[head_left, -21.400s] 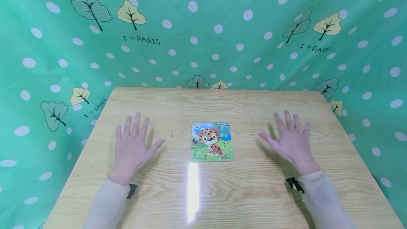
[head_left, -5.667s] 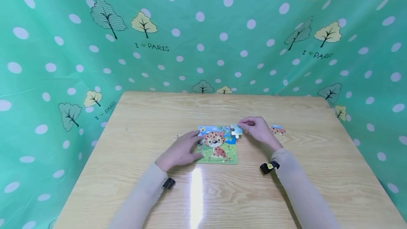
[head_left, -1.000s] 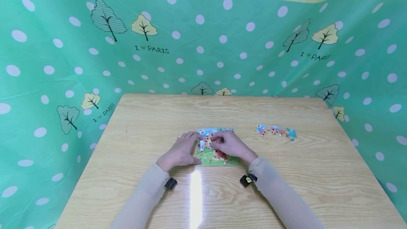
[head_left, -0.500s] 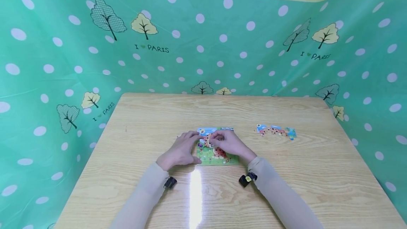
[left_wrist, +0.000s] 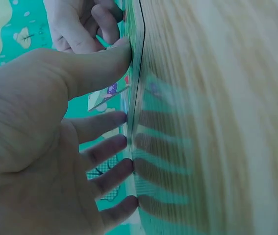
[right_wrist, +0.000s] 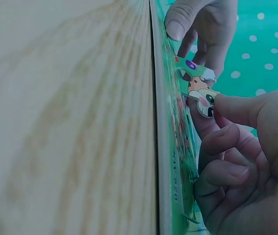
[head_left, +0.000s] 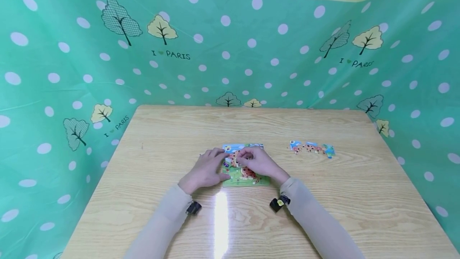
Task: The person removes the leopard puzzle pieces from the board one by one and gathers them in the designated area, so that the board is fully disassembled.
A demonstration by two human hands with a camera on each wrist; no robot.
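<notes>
A square leopard jigsaw puzzle (head_left: 233, 182) lies on the table in the head view. My right hand (head_left: 261, 164) is over its middle, thumb and fingertips pinching a jigsaw piece with part of the leopard's face and a purple butterfly. In the right wrist view this jigsaw piece (right_wrist: 201, 93) is tilted up off the puzzle. Along the puzzle's left side rests my left hand (head_left: 205, 172), fingers spread and touching the edge, thumb (left_wrist: 102, 66) at the near corner. My right hand hides the puzzle's centre in the head view.
Right of the puzzle, several loose jigsaw pieces (head_left: 310, 148) lie in a row, some with blue sky and leopard spots. The wooden table (head_left: 172, 127) ends at a green dotted cloth (head_left: 201, 19) behind it. A bright reflection crosses the tabletop in front.
Since the older frames, jigsaw pieces have come out and lie to the right. Over the last second the pinched face piece has tipped lower; both hands stay nearly in place.
</notes>
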